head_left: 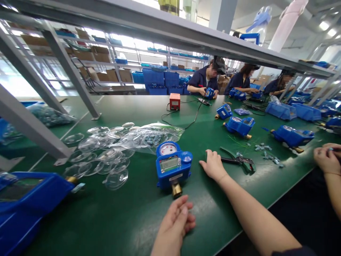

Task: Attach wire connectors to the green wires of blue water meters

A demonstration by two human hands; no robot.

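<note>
A blue water meter (170,167) with a round dial, a display window and a brass threaded end stands on the green table in front of me. My left hand (177,222) is just below the brass end, fingers loosely curled and holding nothing; a small gap seems to separate them. To the meter's right, my right hand (213,165) reaches over the table with thumb and fingers apart. Beside it lies a pair of pliers (241,161) with black and green handles; I cannot tell whether the hand touches the near handle.
Clear round covers (115,177) and a plastic bag of small parts (153,137) lie left. A large blue meter (29,202) is at near left. Several meters (239,125) and small pale-blue pieces (271,156) lie right. A co-worker's hand (329,160) is at the right edge.
</note>
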